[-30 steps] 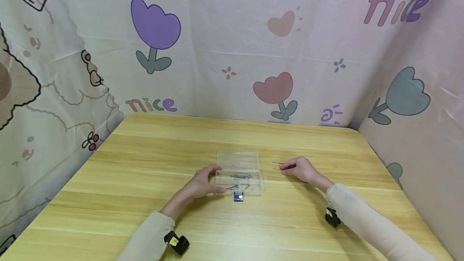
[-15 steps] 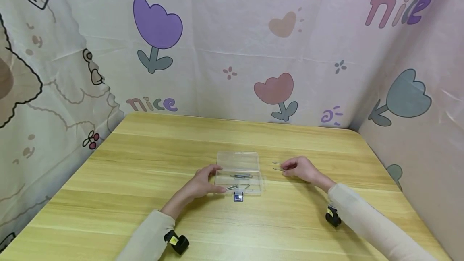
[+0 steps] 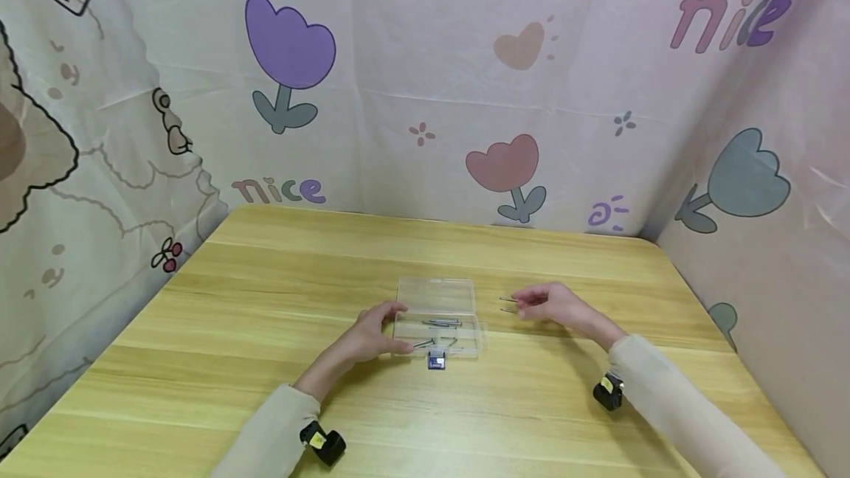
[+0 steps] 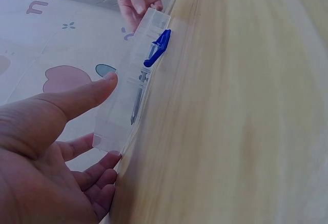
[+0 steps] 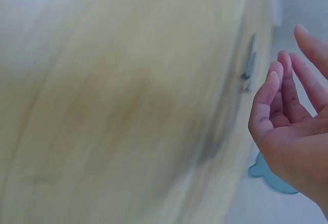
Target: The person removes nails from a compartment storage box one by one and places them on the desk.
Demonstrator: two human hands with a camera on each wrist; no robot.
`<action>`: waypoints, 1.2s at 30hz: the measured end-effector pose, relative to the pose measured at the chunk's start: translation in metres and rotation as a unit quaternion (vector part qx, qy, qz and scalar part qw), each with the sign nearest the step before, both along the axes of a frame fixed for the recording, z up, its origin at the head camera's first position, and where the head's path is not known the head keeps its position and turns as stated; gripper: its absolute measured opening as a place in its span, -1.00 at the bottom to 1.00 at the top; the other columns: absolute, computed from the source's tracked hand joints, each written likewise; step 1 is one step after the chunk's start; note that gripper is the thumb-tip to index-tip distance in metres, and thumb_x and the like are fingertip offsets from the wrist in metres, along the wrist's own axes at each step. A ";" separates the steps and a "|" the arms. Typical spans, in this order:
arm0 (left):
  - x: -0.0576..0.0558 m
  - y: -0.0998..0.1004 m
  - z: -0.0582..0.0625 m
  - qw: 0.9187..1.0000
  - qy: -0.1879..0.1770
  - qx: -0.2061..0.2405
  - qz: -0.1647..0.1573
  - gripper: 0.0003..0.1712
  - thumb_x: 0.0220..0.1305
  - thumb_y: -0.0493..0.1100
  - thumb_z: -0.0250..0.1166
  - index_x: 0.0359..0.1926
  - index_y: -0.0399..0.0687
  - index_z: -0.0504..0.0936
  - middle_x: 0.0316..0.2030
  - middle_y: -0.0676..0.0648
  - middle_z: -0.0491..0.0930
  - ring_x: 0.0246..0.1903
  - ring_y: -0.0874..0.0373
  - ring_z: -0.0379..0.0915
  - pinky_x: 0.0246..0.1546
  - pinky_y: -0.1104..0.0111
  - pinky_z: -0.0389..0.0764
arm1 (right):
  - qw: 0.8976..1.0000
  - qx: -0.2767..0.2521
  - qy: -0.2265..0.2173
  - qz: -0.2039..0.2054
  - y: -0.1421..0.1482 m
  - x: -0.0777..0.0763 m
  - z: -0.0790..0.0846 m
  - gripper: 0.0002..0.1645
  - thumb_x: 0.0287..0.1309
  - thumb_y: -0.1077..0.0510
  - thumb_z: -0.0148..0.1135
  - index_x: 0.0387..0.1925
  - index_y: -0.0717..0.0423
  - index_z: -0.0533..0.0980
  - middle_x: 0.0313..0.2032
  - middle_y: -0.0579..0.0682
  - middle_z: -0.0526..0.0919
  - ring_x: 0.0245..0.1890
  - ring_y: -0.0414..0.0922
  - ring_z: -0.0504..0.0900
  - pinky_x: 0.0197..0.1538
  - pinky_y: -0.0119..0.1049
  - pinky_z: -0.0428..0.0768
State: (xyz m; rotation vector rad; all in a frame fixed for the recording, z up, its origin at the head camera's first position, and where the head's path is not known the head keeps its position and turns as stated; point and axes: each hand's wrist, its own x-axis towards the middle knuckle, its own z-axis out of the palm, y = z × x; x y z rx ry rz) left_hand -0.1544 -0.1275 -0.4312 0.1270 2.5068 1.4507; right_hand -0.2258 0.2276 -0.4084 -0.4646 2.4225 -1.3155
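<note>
A clear plastic box with its lid folded back lies on the table, with several metal nails in its compartments. Its blue latch hangs at the front. My left hand holds the box's left end between thumb and fingers; the left wrist view has the thumb against the front wall. Right of the box, two loose nails lie on the wood. My right hand hovers beside them, fingers loosely bent and thumb apart, with nothing held in the right wrist view.
The wooden table runs back to a printed cloth hung behind it and along both sides. A black wrist camera sits at the left sleeve, another camera at the right.
The fingers of my right hand have let go of the nails and lifted slightly away, leaving both on the table. My left hand and the box stay in place.
</note>
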 end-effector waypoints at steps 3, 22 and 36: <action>0.000 0.000 0.001 1.000 0.001 -0.002 0.002 -0.20 -0.09 -0.17 0.57 0.23 -0.09 0.45 0.17 -0.22 0.41 0.20 -0.21 0.17 0.18 -0.14 0.26 | 1.000 0.010 0.017 0.010 -0.009 0.004 0.007 -0.52 0.15 0.23 0.33 0.08 0.38 0.52 -0.08 0.19 0.64 -0.12 -0.06 0.58 -0.08 -0.33 0.56; 0.000 0.000 0.003 1.000 0.005 -0.006 0.000 -0.19 -0.09 -0.16 0.57 0.23 -0.10 0.45 0.18 -0.23 0.41 0.23 -0.23 0.15 0.20 -0.16 0.22 | 0.968 0.073 0.214 0.112 -0.075 0.008 0.014 -0.82 0.07 0.34 0.35 -0.23 0.25 0.68 -0.21 0.05 0.69 -0.20 -0.05 0.59 -0.18 -0.27 0.58; -0.001 0.002 0.001 1.000 0.000 -0.012 0.005 -0.19 -0.10 -0.17 0.58 0.22 -0.09 0.45 0.17 -0.23 0.41 0.21 -0.21 0.16 0.19 -0.17 0.21 | 0.958 0.060 0.203 0.194 -0.105 0.001 -0.001 -0.84 0.00 0.34 0.41 -0.30 0.22 0.70 -0.22 0.04 0.67 -0.16 -0.06 0.60 -0.10 -0.38 0.58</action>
